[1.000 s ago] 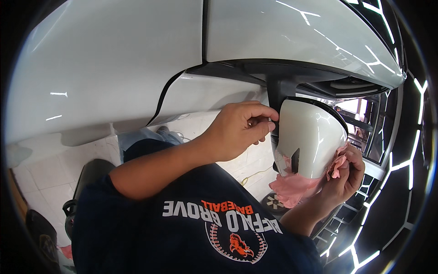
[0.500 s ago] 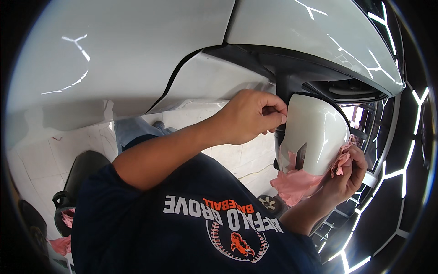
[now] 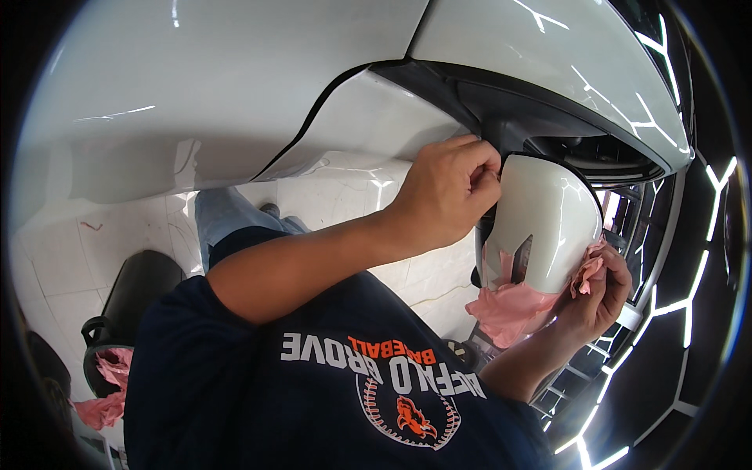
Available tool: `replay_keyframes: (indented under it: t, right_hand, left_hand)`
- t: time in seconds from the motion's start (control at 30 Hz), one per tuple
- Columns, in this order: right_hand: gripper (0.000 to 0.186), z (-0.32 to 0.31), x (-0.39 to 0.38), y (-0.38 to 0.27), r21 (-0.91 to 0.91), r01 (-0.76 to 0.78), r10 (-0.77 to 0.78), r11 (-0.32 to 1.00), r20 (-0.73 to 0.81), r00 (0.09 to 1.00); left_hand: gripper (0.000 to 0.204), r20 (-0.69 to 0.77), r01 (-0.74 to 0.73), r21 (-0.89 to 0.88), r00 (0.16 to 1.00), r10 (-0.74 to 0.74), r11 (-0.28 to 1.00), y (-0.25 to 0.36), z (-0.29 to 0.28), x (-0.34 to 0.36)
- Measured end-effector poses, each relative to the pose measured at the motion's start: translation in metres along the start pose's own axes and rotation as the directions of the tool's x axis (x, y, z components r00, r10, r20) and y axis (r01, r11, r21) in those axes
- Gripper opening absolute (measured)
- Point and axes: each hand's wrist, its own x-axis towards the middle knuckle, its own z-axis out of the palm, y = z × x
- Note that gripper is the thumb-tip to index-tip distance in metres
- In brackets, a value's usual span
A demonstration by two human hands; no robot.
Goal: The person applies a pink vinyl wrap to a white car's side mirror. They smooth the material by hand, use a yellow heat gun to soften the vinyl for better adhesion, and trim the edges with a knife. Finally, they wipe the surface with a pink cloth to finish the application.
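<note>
A white car side mirror (image 3: 540, 211) juts out from the car on a black stalk. Thumb and fingers pinched together, my left hand (image 3: 454, 188) works at the mirror's inner edge by that stalk; whatever lies between the fingertips is too small to tell. On the mirror's outer side, my right hand (image 3: 599, 301) closes on a crumpled bunch of thin pink film (image 3: 587, 270). More pink film (image 3: 509, 312) clings to the mirror's near end and hangs down in folds, around a notched opening in the cover.
White car panels (image 3: 235, 86) with a dark gap between them fill the far side. A black bin (image 3: 141, 301) with crumpled pink film (image 3: 110, 392) at its mouth is at the left, over a pale tiled floor (image 3: 63, 266). Bright light strips glow at the right.
My left hand has moved slightly up along the mirror's inner edge toward the stalk, its fingers still pinched. My right hand keeps its hold on the pink film. The view has shifted a little.
</note>
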Motion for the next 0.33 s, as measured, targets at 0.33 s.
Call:
replay_keyframes:
  t: [0.33]
  right_hand:
    - [0.016, -0.003, 0.0, -0.001, 0.032, -0.021, 0.019, 0.999, 0.042, 0.999]
  left_hand:
    - [0.006, -0.165, -0.202, 0.332, 0.949, 0.268, 0.921, -0.009, 0.002, 0.011]
